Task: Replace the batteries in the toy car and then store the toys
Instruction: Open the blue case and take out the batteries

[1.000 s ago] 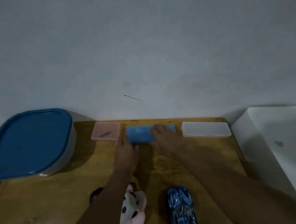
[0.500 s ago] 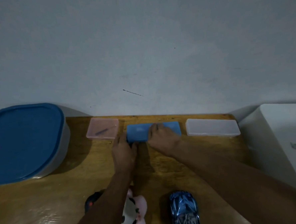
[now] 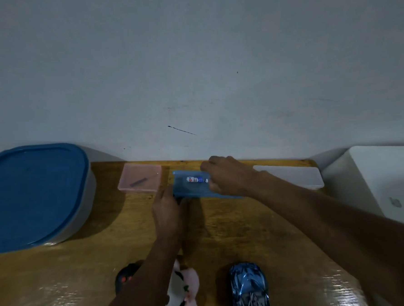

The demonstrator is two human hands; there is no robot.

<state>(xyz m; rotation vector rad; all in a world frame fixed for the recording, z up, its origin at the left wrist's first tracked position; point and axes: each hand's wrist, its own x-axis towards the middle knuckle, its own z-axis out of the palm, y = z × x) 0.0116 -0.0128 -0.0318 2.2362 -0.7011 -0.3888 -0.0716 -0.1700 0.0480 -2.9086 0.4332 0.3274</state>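
A small blue box [image 3: 191,189] lies at the back of the wooden table [image 3: 85,266], with a battery [image 3: 194,179] showing in it. My right hand [image 3: 231,177] is closed over the box's right part; whether it holds the lid I cannot tell. The fingers of my left hand [image 3: 166,209] press on the box's front left corner. The blue toy car [image 3: 249,289] stands near the front edge, apart from both hands. A pink and white plush toy [image 3: 184,293] and a black remote [image 3: 124,278] lie partly hidden under my left forearm.
A pink box [image 3: 140,181] with a dark stick inside sits left of the blue box, and a white box [image 3: 292,175] sits to its right. A large tub with a blue lid [image 3: 33,194] fills the left. A white appliance [image 3: 387,184] borders the table's right side.
My right hand has shifted right and back on the blue box, and a battery now shows where plain blue was. My left hand stays at the front left corner.
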